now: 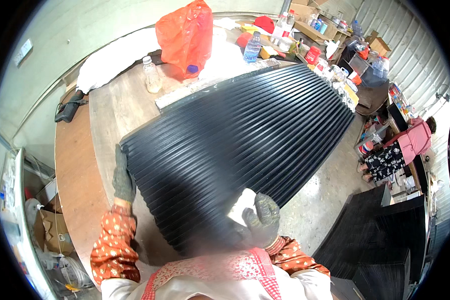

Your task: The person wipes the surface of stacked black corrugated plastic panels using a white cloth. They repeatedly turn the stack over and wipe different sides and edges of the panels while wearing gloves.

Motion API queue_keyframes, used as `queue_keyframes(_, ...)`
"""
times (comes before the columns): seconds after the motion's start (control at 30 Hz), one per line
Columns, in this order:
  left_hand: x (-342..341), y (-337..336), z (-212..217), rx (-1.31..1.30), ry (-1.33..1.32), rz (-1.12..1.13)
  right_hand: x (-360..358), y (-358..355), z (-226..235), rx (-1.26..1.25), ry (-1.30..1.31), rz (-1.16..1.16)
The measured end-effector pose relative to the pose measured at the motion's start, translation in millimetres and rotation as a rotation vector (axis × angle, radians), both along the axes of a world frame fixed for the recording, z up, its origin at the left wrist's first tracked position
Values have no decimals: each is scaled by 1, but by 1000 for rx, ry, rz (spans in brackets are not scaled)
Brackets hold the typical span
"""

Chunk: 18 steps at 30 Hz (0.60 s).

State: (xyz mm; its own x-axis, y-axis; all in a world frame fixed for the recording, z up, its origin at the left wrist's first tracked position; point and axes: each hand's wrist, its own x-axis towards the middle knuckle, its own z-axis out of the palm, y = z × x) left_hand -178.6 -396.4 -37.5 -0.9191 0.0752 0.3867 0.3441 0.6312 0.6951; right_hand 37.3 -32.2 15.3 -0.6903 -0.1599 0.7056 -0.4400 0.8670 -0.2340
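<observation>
The big black board (235, 135) with bumpy lines lies on the counter (107, 115), right in the middle of what I see. Both my hands have dark gloves on. My left hand (122, 172), at nine o'clock, touches the board's left edge, fingers close together; I can't tell if they curl around it. My right hand (266, 220), at five o'clock, is closed around a white cloth (242, 204), over the near part of the board. A red bag (185, 37) sits between eleven and twelve o'clock, with a small bottle (152, 75) near ten-thirty. A water bottle (252, 47) stands just past twelve. At three o'clock, well apart from me, is a person in a pink top (419, 140).
</observation>
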Motion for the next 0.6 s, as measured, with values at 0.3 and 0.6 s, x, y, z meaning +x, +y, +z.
queue_keyframes(0.3, 231, 85, 11, 632, -195, 249, 4, 31, -26, -121, 7, 505)
queue_keyframes(0.6, 319, 154, 2, 598, -225, 555, -16, 48, -2, -128, -190, 751)
